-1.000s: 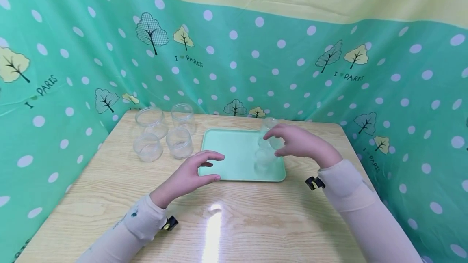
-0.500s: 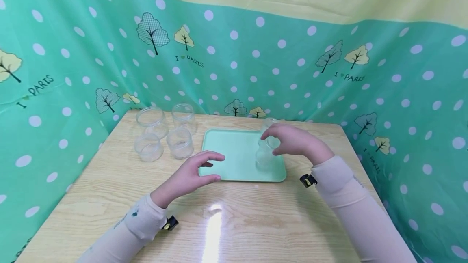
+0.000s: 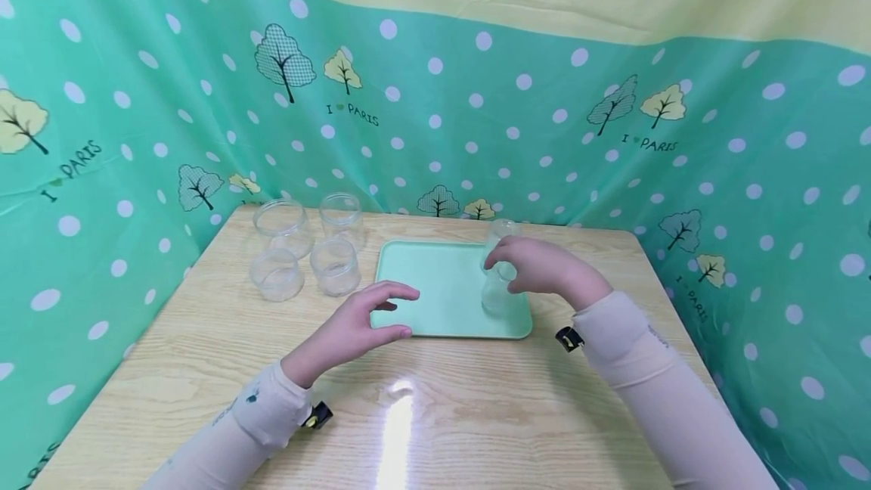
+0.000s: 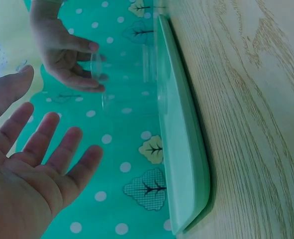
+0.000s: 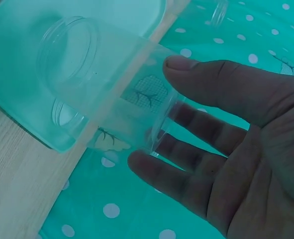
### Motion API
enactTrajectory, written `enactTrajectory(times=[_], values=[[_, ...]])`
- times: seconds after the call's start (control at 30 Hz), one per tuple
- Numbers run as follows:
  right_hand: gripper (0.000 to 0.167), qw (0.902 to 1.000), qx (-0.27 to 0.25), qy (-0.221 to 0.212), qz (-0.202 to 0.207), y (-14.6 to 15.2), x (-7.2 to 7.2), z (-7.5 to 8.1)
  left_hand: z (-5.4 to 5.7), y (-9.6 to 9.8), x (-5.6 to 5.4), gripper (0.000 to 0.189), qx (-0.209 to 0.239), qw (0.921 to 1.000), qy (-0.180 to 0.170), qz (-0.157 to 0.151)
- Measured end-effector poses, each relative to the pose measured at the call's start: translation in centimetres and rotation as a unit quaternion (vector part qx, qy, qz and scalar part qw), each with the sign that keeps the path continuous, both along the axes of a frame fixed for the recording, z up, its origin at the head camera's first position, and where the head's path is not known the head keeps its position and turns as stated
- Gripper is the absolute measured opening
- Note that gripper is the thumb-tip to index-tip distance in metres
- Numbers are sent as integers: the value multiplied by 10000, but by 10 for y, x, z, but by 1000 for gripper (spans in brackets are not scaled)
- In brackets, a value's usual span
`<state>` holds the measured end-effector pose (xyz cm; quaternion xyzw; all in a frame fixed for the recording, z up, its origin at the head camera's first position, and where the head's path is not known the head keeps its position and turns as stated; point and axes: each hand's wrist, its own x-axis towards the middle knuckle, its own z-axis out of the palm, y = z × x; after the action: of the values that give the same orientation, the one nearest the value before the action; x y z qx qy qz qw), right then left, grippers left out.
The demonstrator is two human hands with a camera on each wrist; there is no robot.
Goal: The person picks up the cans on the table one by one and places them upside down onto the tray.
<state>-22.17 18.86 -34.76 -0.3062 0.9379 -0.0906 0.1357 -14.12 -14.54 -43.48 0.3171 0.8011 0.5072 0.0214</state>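
My right hand (image 3: 547, 267) is over the right part of the pale green tray (image 3: 435, 305), its thumb and fingers holding one end of a clear jar (image 5: 112, 64). The jar's ringed end points down toward the tray in the right wrist view. Another clear jar (image 3: 502, 228) stands just behind this hand, partly hidden by it. My left hand (image 3: 357, 322) hovers by the tray's left front corner with nothing in it. In the left wrist view its fingers (image 4: 42, 132) are spread and loosely bent.
Several clear jars and round containers are grouped left of the tray: a wide one (image 3: 282, 227), a tall one (image 3: 342, 219) and shorter ones (image 3: 336, 269) in front. A wood-grain table (image 3: 463, 407) lies beneath, with a green dotted curtain (image 3: 435, 142) around its back and sides.
My right hand has shifted slightly left and lower over the tray with the jar. The left hand has stayed in place.
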Motion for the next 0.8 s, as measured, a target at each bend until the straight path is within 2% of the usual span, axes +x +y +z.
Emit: enactTrajectory(times=[0.17, 0.53, 0.8], values=[[46, 9997, 232, 48, 51, -4, -2, -1, 2, -1, 0, 46, -10, 10000, -9, 0], [49, 9991, 398, -136, 31, -8, -2, -5, 5, 0, 0, 47, -87, 10000, -28, 17], [48, 9991, 423, -8, 60, -8, -1, -7, 4, -1, 0, 47, -132, 9999, 16, 14]])
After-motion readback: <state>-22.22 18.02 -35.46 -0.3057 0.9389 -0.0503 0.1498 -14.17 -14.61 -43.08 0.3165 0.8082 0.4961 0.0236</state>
